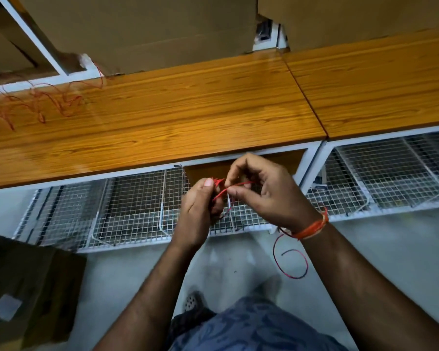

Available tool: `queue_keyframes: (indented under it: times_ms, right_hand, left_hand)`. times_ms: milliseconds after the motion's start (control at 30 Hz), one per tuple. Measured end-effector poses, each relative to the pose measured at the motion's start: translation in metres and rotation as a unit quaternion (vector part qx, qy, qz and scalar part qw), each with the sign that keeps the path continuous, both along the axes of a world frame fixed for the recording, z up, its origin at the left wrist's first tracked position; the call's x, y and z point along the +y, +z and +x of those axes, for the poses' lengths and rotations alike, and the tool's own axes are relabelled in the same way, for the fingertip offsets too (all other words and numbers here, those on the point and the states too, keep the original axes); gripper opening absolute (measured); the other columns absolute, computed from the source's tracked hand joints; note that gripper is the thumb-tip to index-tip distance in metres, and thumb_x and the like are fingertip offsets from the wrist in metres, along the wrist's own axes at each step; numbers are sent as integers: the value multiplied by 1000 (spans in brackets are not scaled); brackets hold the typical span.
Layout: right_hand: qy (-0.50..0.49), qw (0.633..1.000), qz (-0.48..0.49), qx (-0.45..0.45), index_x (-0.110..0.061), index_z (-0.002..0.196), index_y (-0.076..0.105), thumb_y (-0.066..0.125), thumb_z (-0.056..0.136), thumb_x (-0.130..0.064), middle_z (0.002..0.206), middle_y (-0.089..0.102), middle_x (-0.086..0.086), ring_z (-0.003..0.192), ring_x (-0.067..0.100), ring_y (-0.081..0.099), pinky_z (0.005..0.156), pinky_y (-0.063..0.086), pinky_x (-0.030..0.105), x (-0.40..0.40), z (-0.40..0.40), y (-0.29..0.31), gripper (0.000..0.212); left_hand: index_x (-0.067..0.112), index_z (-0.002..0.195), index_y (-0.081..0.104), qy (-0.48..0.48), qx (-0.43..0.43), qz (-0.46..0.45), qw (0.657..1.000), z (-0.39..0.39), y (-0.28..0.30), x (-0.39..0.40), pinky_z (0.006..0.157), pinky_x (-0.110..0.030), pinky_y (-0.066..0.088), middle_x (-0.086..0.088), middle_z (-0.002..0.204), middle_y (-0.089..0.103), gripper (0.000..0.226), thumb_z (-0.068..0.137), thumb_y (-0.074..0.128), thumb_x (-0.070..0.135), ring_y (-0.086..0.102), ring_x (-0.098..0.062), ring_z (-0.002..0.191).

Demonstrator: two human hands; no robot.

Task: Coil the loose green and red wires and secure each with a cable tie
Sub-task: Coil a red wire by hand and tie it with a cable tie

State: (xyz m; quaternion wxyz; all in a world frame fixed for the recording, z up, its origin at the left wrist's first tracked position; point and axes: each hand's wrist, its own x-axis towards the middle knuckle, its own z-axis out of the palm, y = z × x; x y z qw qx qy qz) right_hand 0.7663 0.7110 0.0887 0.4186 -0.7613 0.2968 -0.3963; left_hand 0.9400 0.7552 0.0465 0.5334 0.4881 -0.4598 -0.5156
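Red wire (232,186) is held in front of the worktop's (162,117) near edge, above the wire-mesh baskets (127,211): the left hand (200,209) grips a small bunch of it with fingers curled, thumb on top, and the right hand (264,188) pinches a strand between thumb and forefinger just beside it. A loose end (290,259) curls in a loop below the right wrist, which wears an orange thread band (313,228). More loose red wires (36,102) lie tangled on the far-left worktop, well apart from both hands.
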Motion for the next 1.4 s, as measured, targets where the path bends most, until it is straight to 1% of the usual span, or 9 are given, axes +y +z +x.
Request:
queue_keyframes:
  times_ms: [200, 367, 567, 700, 900, 1033, 1133, 1300, 1400]
  right_hand:
    - [-93, 992, 4, -86, -7, 94, 67, 72, 90, 0, 91, 67, 6, 87, 26, 66, 78, 55, 53, -2, -2, -20, 10]
    - [-204, 977, -54, -36, -12, 100, 69, 69, 96, -11, 94, 64, -3, 82, 16, 62, 72, 53, 43, 1, 0, -38, 4]
    - [-256, 966, -35, -20, -12, 105, 72, 65, 99, -18, 97, 65, -4, 86, 12, 64, 74, 55, 39, 5, 0, -55, 11]
    - [-239, 970, -22, -29, -11, 104, 77, 69, 96, -11, 97, 70, -2, 94, 10, 67, 77, 58, 37, 6, 1, -58, 12]
    - [-248, 967, -25, -49, -11, 106, 80, 73, 93, -9, 96, 69, 1, 91, 9, 68, 75, 58, 28, 1, 4, -57, 14]
    - [-234, 971, -11, -49, -13, 116, 77, 63, 102, -17, 108, 72, -1, 103, 8, 68, 85, 57, 27, 1, 3, -61, 21]
    - [-196, 979, 34, -44, -15, 126, 72, 54, 106, -22, 118, 73, -3, 109, 1, 67, 91, 55, 23, 2, 6, -62, 28]
    - [-231, 973, -8, -24, -13, 116, 76, 54, 105, -21, 105, 70, -2, 102, 9, 66, 86, 55, 35, -3, 11, -68, 25]
    - [-244, 969, -30, -27, -12, 112, 76, 54, 104, -20, 102, 68, 0, 97, 10, 66, 81, 55, 38, -6, 14, -68, 25]
  left_hand:
    - [8, 86, 42, -70, 88, 34, 993, -15, 0, 9, 46, -21, 17, 5, 59, 24, 33, 101, 48, 36, 17, -10, 49]
    - [14, 86, 44, -66, 262, 65, 961, -21, 1, 5, 42, -22, 15, 9, 53, 26, 22, 103, 42, 29, 13, -7, 43]
    - [13, 88, 49, -26, 343, 71, 936, -26, 5, 0, 39, -18, 25, 10, 52, 27, 24, 104, 38, 28, 22, -3, 38]
    - [13, 88, 50, -28, 339, 78, 937, -26, 5, -4, 39, -18, 25, 10, 51, 27, 27, 105, 38, 30, 25, -2, 38]
    - [14, 90, 50, -59, 339, 106, 933, -32, 7, -6, 40, -18, 24, 12, 49, 28, 33, 108, 34, 35, 25, -1, 38]
    - [14, 84, 50, -64, 377, 135, 914, -32, 11, -8, 38, -18, 25, 12, 48, 29, 31, 106, 36, 31, 27, -1, 36]
    - [14, 81, 49, -43, 348, 148, 925, -35, 13, -12, 40, -19, 25, 10, 48, 29, 28, 103, 39, 28, 26, -3, 37]
    - [14, 79, 52, -5, 278, 173, 945, -34, 16, -17, 45, -21, 31, 7, 53, 31, 26, 100, 44, 27, 30, -7, 43]
    - [11, 78, 56, 1, 311, 181, 933, -35, 16, -18, 44, -22, 30, 8, 49, 30, 41, 105, 36, 35, 29, -7, 40]
